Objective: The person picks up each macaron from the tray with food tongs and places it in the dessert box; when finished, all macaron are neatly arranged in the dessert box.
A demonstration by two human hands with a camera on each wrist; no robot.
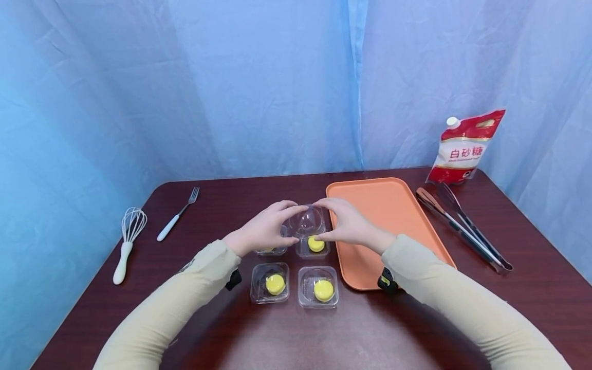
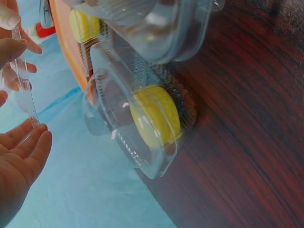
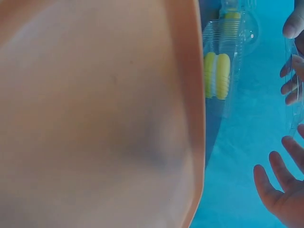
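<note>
Both hands hold a clear domed lid (image 1: 307,222) level between them, above the back right clear plastic box (image 1: 305,252). My left hand (image 1: 264,227) has its thumb and fingers at the lid's left edge. At the opposite edge, my right hand (image 1: 349,223) does the same, its other fingers spread in the right wrist view. Inside the box below lies a yellow macaron (image 3: 216,76) with a pale filling. The back left box (image 2: 130,109), partly behind my left hand in the head view, carries a domed lid over another macaron (image 2: 156,115).
Two more clear boxes with yellow macarons (image 1: 275,284) stand in front. An orange tray (image 1: 384,200) lies to the right, then tongs (image 1: 467,234) and a red and white sugar pouch (image 1: 462,154). A whisk (image 1: 126,252) and a fork (image 1: 178,215) lie at left.
</note>
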